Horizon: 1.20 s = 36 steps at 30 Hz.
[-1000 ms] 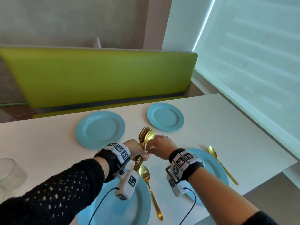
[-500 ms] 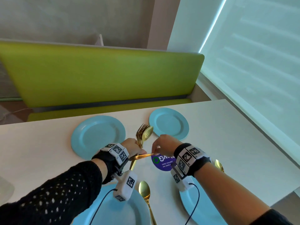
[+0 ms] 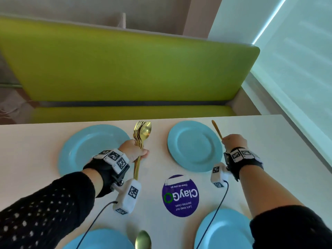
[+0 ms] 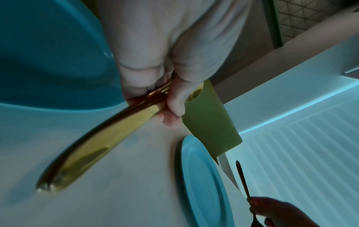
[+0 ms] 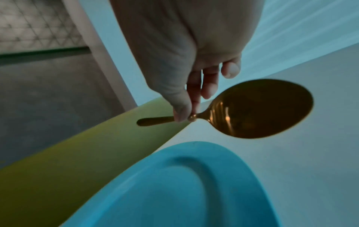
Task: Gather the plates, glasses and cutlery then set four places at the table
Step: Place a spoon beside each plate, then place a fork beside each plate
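My left hand [image 3: 133, 150] grips a bundle of gold forks and a spoon [image 3: 142, 133] upright between the two far blue plates; the bundle's handles [image 4: 93, 142] show in the left wrist view. My right hand [image 3: 233, 141] pinches a single gold spoon [image 5: 258, 107] by its neck, just right of the far right plate [image 3: 195, 146], handle [image 3: 216, 129] pointing away from me. The far left plate [image 3: 84, 150] lies beside my left wrist. Two near plates [image 3: 224, 230] [image 3: 100, 239] sit at the bottom edge, with another gold spoon [image 3: 143, 240] between them.
A round purple sticker [image 3: 180, 195] is stuck to the white table [image 3: 269, 141] in the middle. A green bench [image 3: 125, 65] runs along the table's far side. A window blind [image 3: 305, 51] stands to the right of the table edge.
My right hand drew one spoon out of the bundle and carried it right, past the far right plate. My left hand stayed near the far left plate with the remaining cutlery.
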### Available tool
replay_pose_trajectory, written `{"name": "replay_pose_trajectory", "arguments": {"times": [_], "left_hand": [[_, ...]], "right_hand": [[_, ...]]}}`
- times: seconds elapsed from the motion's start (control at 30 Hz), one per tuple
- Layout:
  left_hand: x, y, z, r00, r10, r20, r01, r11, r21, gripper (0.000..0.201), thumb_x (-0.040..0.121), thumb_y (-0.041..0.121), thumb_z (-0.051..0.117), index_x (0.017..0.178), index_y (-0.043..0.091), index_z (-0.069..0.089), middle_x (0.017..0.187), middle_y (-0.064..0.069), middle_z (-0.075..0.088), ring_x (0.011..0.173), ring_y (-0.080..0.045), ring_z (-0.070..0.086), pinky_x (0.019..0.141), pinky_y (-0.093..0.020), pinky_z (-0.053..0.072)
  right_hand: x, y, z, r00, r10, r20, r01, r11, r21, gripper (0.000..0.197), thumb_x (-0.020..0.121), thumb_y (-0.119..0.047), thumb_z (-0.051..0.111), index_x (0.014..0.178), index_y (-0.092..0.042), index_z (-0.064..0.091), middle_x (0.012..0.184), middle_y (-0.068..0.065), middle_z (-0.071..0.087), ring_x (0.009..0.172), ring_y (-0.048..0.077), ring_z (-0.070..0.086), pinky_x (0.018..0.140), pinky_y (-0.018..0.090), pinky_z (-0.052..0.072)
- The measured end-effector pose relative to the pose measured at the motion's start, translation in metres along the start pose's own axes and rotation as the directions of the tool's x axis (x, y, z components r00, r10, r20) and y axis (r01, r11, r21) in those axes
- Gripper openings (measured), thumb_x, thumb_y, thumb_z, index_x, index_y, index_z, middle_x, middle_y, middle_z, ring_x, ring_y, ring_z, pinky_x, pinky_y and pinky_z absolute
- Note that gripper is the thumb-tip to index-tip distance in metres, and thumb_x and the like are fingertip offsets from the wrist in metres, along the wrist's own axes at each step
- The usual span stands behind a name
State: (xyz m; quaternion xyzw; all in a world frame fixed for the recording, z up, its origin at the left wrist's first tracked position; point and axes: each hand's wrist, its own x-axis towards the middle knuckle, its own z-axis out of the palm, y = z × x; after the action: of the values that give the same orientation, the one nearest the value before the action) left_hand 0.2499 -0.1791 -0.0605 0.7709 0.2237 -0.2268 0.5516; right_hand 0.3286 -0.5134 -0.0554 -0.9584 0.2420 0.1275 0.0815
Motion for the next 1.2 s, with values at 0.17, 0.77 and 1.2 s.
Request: {"name": "replay_pose_trajectory", "arguments": {"times": [0.17, 0.77, 1.2], "left_hand": [[0.021, -0.007, 0.009, 0.999, -0.030, -0.011, 0.029, 0.998, -0.061, 0.013, 0.079, 0.004, 0.065, 0.068, 0.010, 0.061, 0.094, -0.018, 0.073, 0.102, -0.037, 0.067, 0.098, -0.050, 0.049], [0.038, -0.006, 0.031, 0.990, -0.134, 0.036, 0.138, 0.963, -0.231, 0.012, 0.088, -0.001, 0.059, 0.079, 0.005, 0.052, 0.075, -0.012, 0.067, 0.075, -0.025, 0.064, 0.094, -0.043, 0.051], [0.016, -0.003, 0.025, 0.990, -0.119, 0.071, 0.132, 0.968, -0.214, 0.027, 0.088, -0.018, 0.037, 0.077, 0.004, 0.050, 0.080, -0.009, 0.059, 0.069, -0.018, 0.060, 0.068, -0.026, 0.049]], "right_hand": [[0.038, 0.019, 0.022, 0.992, 0.128, 0.020, -0.128, 0.992, -0.018, 0.022, 0.089, -0.015, 0.052, 0.096, -0.005, 0.070, 0.100, 0.015, 0.068, 0.086, 0.031, 0.062, 0.067, 0.027, 0.040], [0.051, 0.010, 0.040, 0.984, 0.175, 0.017, -0.176, 0.976, 0.130, 0.021, 0.080, -0.023, 0.057, 0.087, -0.009, 0.072, 0.095, 0.015, 0.069, 0.089, 0.033, 0.063, 0.086, 0.037, 0.050], [0.027, -0.002, 0.017, 0.993, 0.086, -0.083, -0.074, 0.987, 0.142, 0.028, 0.092, -0.027, 0.052, 0.108, -0.012, 0.070, 0.113, 0.014, 0.066, 0.108, 0.034, 0.059, 0.093, 0.038, 0.046]]}}
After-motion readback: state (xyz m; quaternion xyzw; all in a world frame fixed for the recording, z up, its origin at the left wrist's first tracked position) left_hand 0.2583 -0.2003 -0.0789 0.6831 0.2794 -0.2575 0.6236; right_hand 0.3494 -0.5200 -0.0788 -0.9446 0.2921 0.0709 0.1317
